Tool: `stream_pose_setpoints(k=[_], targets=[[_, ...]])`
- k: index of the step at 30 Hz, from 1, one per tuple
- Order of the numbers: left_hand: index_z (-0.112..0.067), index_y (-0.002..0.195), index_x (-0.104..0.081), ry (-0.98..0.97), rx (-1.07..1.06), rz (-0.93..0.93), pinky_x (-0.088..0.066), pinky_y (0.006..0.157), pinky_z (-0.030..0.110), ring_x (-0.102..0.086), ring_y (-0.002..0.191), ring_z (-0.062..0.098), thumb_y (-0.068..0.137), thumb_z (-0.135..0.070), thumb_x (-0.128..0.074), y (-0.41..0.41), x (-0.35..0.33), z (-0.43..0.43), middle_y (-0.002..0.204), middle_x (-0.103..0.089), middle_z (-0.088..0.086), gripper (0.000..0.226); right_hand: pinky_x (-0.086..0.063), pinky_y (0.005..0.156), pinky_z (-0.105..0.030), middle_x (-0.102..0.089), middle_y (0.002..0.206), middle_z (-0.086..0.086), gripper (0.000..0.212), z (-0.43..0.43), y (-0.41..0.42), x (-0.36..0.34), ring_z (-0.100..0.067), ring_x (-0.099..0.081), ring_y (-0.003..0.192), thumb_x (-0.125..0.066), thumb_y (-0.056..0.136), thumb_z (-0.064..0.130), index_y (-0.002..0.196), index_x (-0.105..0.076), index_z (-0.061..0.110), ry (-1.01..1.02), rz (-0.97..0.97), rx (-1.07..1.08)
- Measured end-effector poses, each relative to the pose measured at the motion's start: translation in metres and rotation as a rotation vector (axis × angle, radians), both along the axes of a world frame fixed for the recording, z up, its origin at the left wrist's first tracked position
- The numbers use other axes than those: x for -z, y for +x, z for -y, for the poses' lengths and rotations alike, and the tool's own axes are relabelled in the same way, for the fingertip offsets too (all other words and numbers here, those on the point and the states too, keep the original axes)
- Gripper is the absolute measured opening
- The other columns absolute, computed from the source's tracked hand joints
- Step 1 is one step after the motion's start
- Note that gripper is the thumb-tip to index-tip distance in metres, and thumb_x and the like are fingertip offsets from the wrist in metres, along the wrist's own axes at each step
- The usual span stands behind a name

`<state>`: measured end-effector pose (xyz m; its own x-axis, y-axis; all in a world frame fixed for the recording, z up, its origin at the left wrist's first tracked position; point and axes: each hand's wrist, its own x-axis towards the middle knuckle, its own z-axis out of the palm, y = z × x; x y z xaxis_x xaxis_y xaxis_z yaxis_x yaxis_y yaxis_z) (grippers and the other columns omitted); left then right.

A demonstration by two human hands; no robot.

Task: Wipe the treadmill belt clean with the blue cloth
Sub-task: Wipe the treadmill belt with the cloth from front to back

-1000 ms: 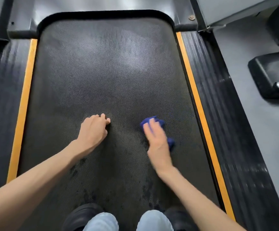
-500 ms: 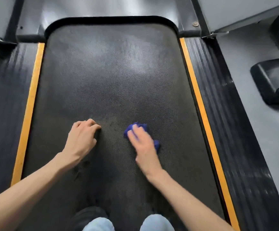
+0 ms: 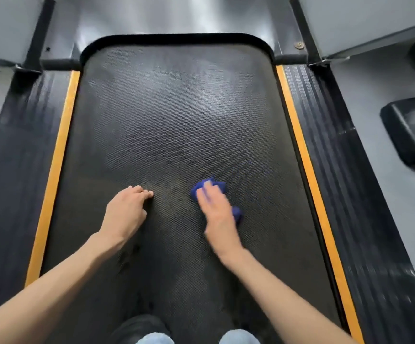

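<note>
- Since a second ago the right hand (image 3: pixel 216 214) and the cloth (image 3: pixel 220 186) have slid left, away from the right stripe (image 3: pixel 300 145) toward mid-belt. The view has also tipped up to show more of the far end.
- The belt (image 3: pixel 176 120) fills the middle. Its far half carries a pale sheen, while the near half looks darker and duller.
- Ribbed black rails (image 3: pixel 338 170) flank the belt, each with an orange stripe on its inner edge.
- The left hand (image 3: pixel 127 212) rests on the belt left of centre, fingers curled under, holding nothing. It looks like a brace.
- The right hand lies flat on the cloth, fingers straight and pressing it down. It is blurred, so the stroke seems to be under way.
- The cloth is bunched under those fingers, on the belt right of centre, well apart from the left hand. Blue shows past the fingertips and beside the palm.
- Dark specks (image 3: pixel 129 254) dot the belt just behind the left wrist.
- Step in hand, as I judge it: scrubbing the middle band, with much of the belt not yet covered.
- The next move calls for steady pressure and overlapping strokes. They should reach the specks and the strips beside each stripe, and the left hand should shift so nothing stays hidden under it.
</note>
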<state>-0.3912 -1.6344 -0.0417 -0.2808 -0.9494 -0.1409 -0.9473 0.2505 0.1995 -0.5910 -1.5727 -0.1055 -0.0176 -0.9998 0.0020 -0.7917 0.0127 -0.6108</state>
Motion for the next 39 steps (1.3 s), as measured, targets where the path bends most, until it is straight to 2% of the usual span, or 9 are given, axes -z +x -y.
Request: stream_pose_setpoints(k=[4, 8, 11, 15, 19, 26, 32, 36, 39], targets=[[-0.016, 0.114, -0.067, 0.068, -0.054, -0.022, -0.045, 0.092, 0.039, -0.056, 0.113, 0.029, 0.066, 0.009, -0.052, 0.005, -0.001, 0.003, 0.108, -0.066, 0.004, 0.056, -0.016, 0.115, -0.029, -0.031, 0.148, -0.011, 0.078, 0.001, 0.015, 0.01, -0.028, -0.031, 0.135, -0.047, 0.065, -0.018, 0.137, -0.04, 0.011, -0.016, 0.017, -0.526], [-0.021, 0.115, -0.067, 0.119, -0.113, -0.165, -0.047, 0.092, 0.043, -0.055, 0.118, 0.029, 0.066, 0.013, -0.048, 0.016, -0.004, -0.001, 0.115, -0.066, -0.001, 0.062, -0.014, 0.114, -0.023, -0.039, 0.142, -0.021, 0.058, 0.045, -0.055, -0.004, -0.03, -0.033, 0.134, -0.034, 0.073, -0.006, 0.128, -0.051, -0.001, -0.038, 0.086, -0.083], [-0.014, 0.12, -0.062, 0.18, -0.145, -0.203, -0.027, 0.112, 0.039, -0.04, 0.132, 0.029, 0.069, 0.017, -0.043, 0.018, -0.004, -0.001, 0.123, -0.062, 0.001, 0.063, -0.019, 0.114, -0.033, -0.035, 0.145, -0.019, 0.061, 0.059, -0.041, -0.008, -0.035, -0.031, 0.136, -0.038, 0.072, -0.014, 0.131, -0.047, -0.001, -0.001, -0.001, 0.224], [-0.006, 0.112, -0.063, 0.112, -0.243, -0.319, -0.005, 0.114, 0.025, -0.063, 0.101, 0.025, 0.074, 0.02, -0.04, 0.018, -0.003, 0.006, 0.109, -0.066, 0.01, 0.051, -0.028, 0.111, -0.041, -0.043, 0.139, -0.021, 0.053, 0.034, 0.046, -0.009, -0.038, -0.041, 0.129, -0.033, 0.08, 0.016, 0.126, -0.053, -0.001, -0.022, 0.011, -0.12], [-0.003, 0.121, -0.056, 0.018, -0.196, -0.3, -0.016, 0.115, 0.031, -0.051, 0.118, 0.029, 0.073, 0.016, -0.042, 0.008, 0.003, 0.009, 0.125, -0.057, 0.013, 0.053, -0.012, 0.115, -0.028, -0.022, 0.153, -0.01, 0.039, 0.049, 0.036, -0.035, -0.021, -0.02, 0.142, -0.03, 0.1, 0.017, 0.137, -0.042, 0.01, 0.008, -0.052, -0.358], [0.007, 0.111, -0.062, 0.147, -0.058, -0.035, -0.048, 0.091, 0.047, -0.059, 0.106, 0.043, 0.075, -0.034, -0.042, -0.104, 0.029, -0.005, 0.117, -0.06, 0.028, 0.058, -0.025, 0.111, -0.033, -0.053, 0.128, -0.025, 0.048, 0.088, -0.019, -0.045, -0.033, -0.044, 0.129, -0.021, 0.095, 0.015, 0.114, -0.056, -0.012, 0.113, -0.19, -0.249], [0.009, 0.139, -0.031, -0.056, 0.085, 0.119, -0.027, 0.111, 0.05, -0.027, 0.136, 0.044, 0.089, -0.027, -0.038, -0.089, 0.061, -0.006, 0.146, -0.029, 0.027, 0.062, -0.054, 0.086, -0.04, -0.063, 0.118, -0.017, 0.043, 0.079, -0.022, -0.025, -0.031, -0.062, 0.109, -0.033, 0.089, 0.018, 0.11, -0.063, -0.004, 0.045, -0.268, -0.097], [0.006, 0.133, -0.044, -0.098, 0.025, 0.172, -0.038, 0.104, 0.047, -0.041, 0.127, 0.043, 0.07, -0.027, -0.074, -0.023, 0.051, 0.029, 0.14, -0.042, 0.025, 0.077, -0.049, 0.095, -0.041, -0.059, 0.125, -0.017, 0.047, 0.079, -0.024, -0.019, -0.032, -0.057, 0.116, -0.029, 0.091, 0.02, 0.118, -0.06, -0.004, 0.021, -0.25, -0.116], [0.011, 0.129, -0.045, -0.201, -0.195, -0.004, -0.027, 0.109, 0.052, -0.034, 0.129, 0.05, 0.081, -0.004, -0.066, 0.028, 0.052, 0.056, 0.141, -0.034, 0.033, 0.054, -0.035, 0.104, -0.036, -0.056, 0.129, -0.016, 0.045, 0.077, -0.018, -0.019, -0.031, -0.052, 0.122, -0.031, 0.092, 0.019, 0.12, -0.058, -0.003, 0.014, -0.185, -0.047]])
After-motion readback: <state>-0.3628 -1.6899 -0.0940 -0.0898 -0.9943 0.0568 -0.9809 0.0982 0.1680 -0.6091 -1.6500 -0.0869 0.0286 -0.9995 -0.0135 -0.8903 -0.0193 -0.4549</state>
